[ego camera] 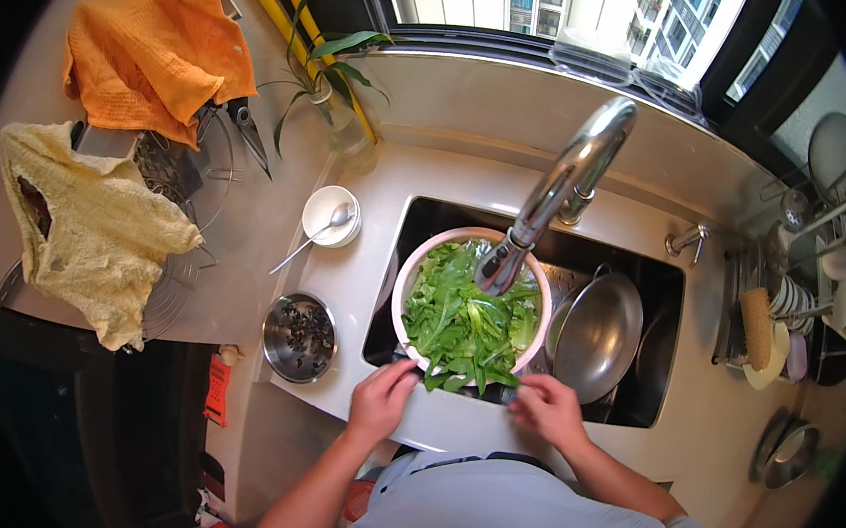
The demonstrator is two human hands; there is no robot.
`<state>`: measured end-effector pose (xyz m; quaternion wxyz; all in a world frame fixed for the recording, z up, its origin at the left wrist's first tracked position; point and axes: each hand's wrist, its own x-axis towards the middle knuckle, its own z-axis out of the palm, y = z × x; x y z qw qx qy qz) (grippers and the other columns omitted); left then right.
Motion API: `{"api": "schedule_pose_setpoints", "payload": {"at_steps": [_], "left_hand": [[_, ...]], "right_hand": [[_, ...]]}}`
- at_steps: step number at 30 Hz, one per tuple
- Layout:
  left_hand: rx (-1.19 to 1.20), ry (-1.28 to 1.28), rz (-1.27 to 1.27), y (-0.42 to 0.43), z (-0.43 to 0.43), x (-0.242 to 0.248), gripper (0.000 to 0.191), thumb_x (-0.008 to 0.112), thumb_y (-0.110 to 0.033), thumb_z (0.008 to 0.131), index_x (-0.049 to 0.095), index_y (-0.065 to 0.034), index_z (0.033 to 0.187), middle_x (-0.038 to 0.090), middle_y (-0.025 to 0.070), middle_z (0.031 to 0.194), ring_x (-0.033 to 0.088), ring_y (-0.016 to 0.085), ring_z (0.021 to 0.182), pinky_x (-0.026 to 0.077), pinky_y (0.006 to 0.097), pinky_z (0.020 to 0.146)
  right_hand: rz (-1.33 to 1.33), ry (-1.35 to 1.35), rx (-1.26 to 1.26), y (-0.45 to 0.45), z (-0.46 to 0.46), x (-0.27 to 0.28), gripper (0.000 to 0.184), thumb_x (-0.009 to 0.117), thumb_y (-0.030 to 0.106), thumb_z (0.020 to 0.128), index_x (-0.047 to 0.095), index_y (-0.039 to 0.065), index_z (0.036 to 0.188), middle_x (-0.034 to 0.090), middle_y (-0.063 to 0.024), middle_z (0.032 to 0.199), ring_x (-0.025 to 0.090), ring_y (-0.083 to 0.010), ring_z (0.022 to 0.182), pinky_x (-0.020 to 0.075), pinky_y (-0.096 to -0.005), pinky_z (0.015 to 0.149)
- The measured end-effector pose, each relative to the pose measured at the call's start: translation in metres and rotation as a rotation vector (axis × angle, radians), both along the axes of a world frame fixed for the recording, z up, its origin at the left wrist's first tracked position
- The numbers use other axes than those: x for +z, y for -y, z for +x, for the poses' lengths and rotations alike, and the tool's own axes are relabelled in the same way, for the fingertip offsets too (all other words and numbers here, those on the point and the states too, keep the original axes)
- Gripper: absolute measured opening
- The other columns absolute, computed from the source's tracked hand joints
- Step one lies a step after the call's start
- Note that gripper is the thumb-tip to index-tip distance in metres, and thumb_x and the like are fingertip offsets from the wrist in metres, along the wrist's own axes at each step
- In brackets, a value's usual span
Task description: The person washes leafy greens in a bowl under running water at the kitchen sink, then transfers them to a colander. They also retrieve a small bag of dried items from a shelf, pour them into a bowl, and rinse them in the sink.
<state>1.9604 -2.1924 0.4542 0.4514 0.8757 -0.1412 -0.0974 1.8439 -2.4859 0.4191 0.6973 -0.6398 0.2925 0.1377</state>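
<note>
A pink-rimmed basin (pixel 399 317) stands in the sink, heaped with green leafy vegetables (pixel 463 313). Clear water shows among the leaves near the top. My left hand (pixel 383 401) is at the basin's near left rim, thumb and fingers slightly apart, with nothing visible between them. Close to leaf tips overhanging the near right rim is my right hand (pixel 549 411); its fingers are bent and blurred, so whether they pinch a leaf is unclear. The chrome faucet (pixel 570 158) arches over the basin, its spout head (pixel 500 266) hiding some leaves.
A metal wok-like pan (pixel 599 336) leans in the sink (pixel 675 342) on the right. Left of the sink are a steel bowl of dark pieces (pixel 299 339) and white bowls with a spoon (pixel 331 215). A dish rack (pixel 728 316) stands far right; scissors (pixel 248 133) lie upper left.
</note>
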Motion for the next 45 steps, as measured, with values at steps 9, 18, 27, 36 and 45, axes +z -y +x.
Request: {"api": "schedule_pose_setpoints", "payload": {"at_steps": [9,18,27,36,45], "left_hand": [[-0.404,-0.085,1.007,0.078,0.092,-0.144,0.03,0.06,-0.022,0.102,0.058,-0.0041,0.127,0.07,0.0169,0.107,0.072,0.033,0.103,0.061,0.0433,0.084],[-0.498,-0.601,0.903,0.099,0.111,-0.215,0.045,0.049,-0.021,0.105,0.06,-0.0025,0.144,0.059,0.0199,0.152,0.064,0.031,0.134,0.055,0.0436,0.107],[-0.583,-0.193,0.876,0.094,0.124,-0.09,0.026,0.066,-0.012,0.09,0.076,-0.0071,0.114,0.078,0.0094,0.102,0.077,0.025,0.097,0.062,0.0423,0.077],[-0.129,-0.166,-0.291,0.068,0.12,-0.042,0.043,0.085,-0.012,0.088,0.071,-0.0086,0.128,0.073,0.0058,0.093,0.069,0.019,0.083,0.056,0.0314,0.077],[0.699,-0.825,-0.672,0.088,0.131,-0.153,0.04,0.083,-0.009,0.093,0.07,-0.0024,0.131,0.075,0.0067,0.108,0.069,0.014,0.101,0.057,0.03,0.094]], "right_hand": [[-1.126,0.244,0.914,-0.037,0.156,-0.097,0.094,0.071,0.057,0.093,0.035,0.005,0.163,0.028,-0.0314,0.167,0.04,-0.0522,0.143,0.0365,-0.0594,0.118],[-1.015,0.009,1.107,-0.024,0.184,-0.174,0.101,0.06,0.074,0.092,0.027,0.017,0.169,0.016,-0.0288,0.173,0.026,-0.0572,0.153,0.0323,-0.0613,0.122],[-0.968,0.033,1.188,-0.004,0.212,-0.086,0.062,0.071,0.032,0.094,0.056,0.005,0.147,0.06,-0.0234,0.144,0.058,-0.0373,0.134,0.0499,-0.0476,0.109],[-0.502,0.614,0.632,-0.023,0.175,-0.071,0.033,0.072,0.01,0.096,0.066,0.004,0.128,0.07,-0.0179,0.111,0.068,-0.0376,0.105,0.0529,-0.0436,0.093],[-0.15,0.292,0.262,-0.028,0.202,-0.131,0.033,0.071,0.006,0.097,0.064,0.0,0.129,0.07,-0.0083,0.109,0.067,-0.0154,0.096,0.0547,-0.0307,0.089]]}}
